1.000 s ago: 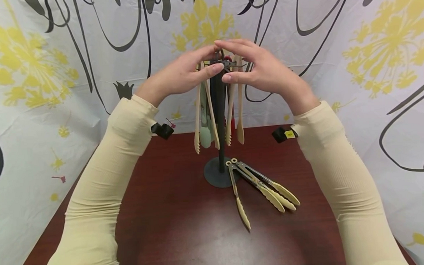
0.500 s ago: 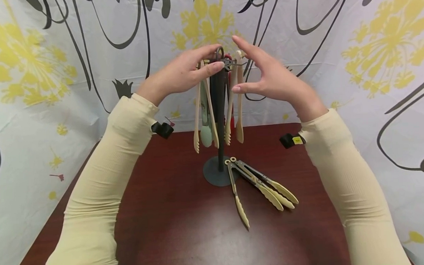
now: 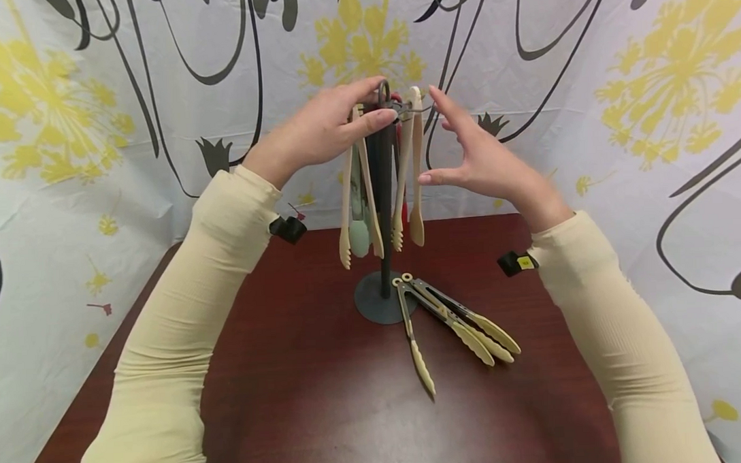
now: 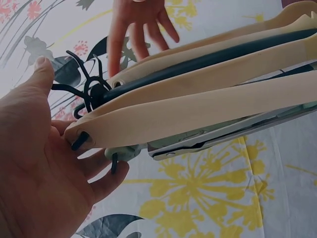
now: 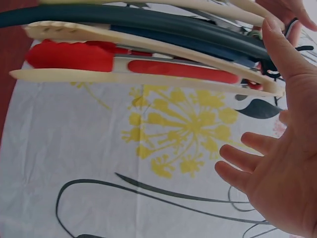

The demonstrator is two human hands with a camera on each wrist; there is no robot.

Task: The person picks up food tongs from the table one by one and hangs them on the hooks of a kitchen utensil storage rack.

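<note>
A dark utensil stand (image 3: 380, 303) with hooks at its top bears several hanging tongs. My left hand (image 3: 324, 127) is at the hooks on the left, thumb and fingers spread around the top of beige tongs (image 4: 173, 116). Mint-headed tongs (image 3: 359, 239) hang behind those. My right hand (image 3: 484, 149) is held apart to the right of the stand, fingers spread and holding nothing. Nearest to it hang another pair of beige tongs (image 3: 416, 226). Red-headed tongs (image 5: 72, 55) hang between that pair's arms in the right wrist view.
On the dark red table (image 3: 303, 397), cream-tipped metal tongs lie at the stand's base: one pair spread wide (image 3: 421, 366), others bunched (image 3: 478, 337) to the right. A patterned white cloth (image 3: 175, 81) closes off the back and sides.
My right hand has drawn away from the top of the stand, to the right and a little down, its thumb and fingers spreading. My left hand stays at the hooks.
</note>
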